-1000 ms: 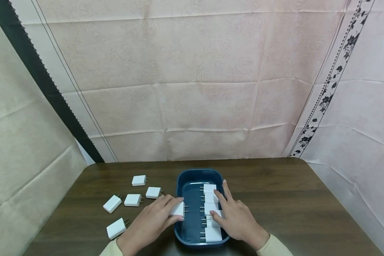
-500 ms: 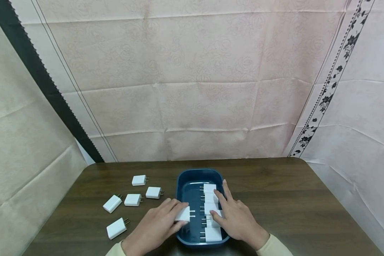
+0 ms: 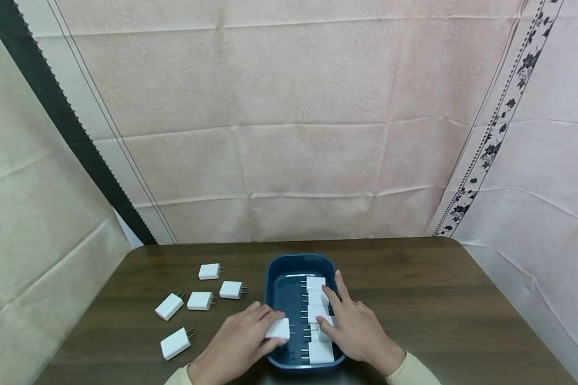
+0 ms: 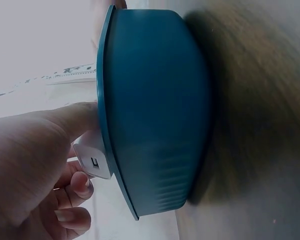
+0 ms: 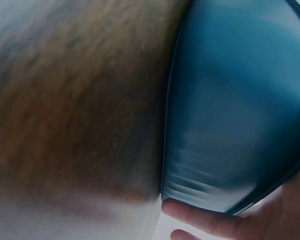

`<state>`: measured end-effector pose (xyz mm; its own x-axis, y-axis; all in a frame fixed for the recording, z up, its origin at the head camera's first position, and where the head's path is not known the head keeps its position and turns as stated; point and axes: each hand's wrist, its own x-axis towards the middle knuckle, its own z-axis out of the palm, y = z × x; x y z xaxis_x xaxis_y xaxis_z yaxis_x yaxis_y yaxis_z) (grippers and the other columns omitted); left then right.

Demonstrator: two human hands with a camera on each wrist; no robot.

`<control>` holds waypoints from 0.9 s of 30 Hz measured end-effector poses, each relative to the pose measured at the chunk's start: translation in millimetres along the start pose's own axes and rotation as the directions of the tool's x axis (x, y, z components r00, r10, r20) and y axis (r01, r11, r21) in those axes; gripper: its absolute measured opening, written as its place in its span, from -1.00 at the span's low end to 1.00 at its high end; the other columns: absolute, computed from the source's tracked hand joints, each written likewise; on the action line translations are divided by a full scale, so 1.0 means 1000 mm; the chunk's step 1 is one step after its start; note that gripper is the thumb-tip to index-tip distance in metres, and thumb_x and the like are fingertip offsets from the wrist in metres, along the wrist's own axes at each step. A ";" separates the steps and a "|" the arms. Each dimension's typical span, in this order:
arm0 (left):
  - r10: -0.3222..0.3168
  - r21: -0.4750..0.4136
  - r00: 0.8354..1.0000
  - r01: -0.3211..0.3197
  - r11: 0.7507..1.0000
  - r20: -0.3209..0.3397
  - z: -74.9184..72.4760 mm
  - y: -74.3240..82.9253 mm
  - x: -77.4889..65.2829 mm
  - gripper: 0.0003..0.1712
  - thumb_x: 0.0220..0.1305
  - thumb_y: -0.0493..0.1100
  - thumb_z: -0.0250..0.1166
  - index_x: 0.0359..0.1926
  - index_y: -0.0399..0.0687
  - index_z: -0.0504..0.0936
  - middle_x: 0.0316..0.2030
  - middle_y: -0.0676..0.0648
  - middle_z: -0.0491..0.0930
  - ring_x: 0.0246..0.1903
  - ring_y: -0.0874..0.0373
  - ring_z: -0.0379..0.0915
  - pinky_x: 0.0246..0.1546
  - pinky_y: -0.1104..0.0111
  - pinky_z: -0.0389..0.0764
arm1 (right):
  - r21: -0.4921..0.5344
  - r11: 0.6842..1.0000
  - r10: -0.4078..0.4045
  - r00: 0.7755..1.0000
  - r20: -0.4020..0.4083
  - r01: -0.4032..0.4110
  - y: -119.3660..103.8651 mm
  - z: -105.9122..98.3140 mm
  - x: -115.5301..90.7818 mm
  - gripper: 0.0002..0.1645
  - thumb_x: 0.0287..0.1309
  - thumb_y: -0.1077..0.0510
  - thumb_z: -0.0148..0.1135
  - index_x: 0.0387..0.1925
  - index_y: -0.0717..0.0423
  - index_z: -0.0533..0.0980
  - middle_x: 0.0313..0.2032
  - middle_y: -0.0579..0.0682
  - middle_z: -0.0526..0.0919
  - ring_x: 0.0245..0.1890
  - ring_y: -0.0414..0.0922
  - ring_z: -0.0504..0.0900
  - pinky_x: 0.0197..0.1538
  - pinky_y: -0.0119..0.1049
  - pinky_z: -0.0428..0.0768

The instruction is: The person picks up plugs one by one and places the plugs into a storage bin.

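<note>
My left hand [image 3: 241,341] pinches a white charger plug [image 3: 278,329] between thumb and fingers at the left side of a dark blue tray [image 3: 300,256]. The prongs point right, over the tray. In the left wrist view a USB port shows on the end of this charger plug [image 4: 93,159], beside the rim. Along the tray's right side stands a column of several white charger plugs [image 3: 320,353], prongs facing left. My right hand [image 3: 358,329] rests at the right rim, thumb and a finger on those plugs. A finger [image 5: 200,217] lies against the tray's outside wall.
Several more white charger plugs lie loose on the wooden table [image 3: 438,315] left of the tray, among them a near one [image 3: 175,343] and a far one [image 3: 209,271]. A pale patterned cloth [image 3: 298,133] hangs behind the table.
My left hand has moved right with its charger plug, from the left rim to over the tray, then slightly nearer to me. My right hand and the tray have stayed put.
</note>
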<state>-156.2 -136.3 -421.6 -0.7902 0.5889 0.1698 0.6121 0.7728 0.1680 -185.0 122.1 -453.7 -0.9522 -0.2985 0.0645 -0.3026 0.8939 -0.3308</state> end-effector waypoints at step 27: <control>-0.069 -0.114 0.986 0.086 0.990 0.151 0.002 0.005 0.008 -0.41 0.14 0.38 0.13 0.04 0.19 0.66 -0.13 0.21 0.65 -0.31 0.36 0.32 -0.23 0.36 0.38 | 0.001 1.000 -0.011 1.000 0.002 0.011 0.001 0.001 0.001 -0.13 0.23 -0.40 -0.06 0.44 -0.07 0.20 0.52 0.16 -0.23 -0.06 0.08 0.59 0.04 0.17 0.48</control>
<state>-159.4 -126.8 -421.4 -0.8261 0.5635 0.0091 0.5412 0.7887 0.2916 -185.8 122.4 -455.0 -0.9488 -0.3088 0.0666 -0.3130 0.8903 -0.3306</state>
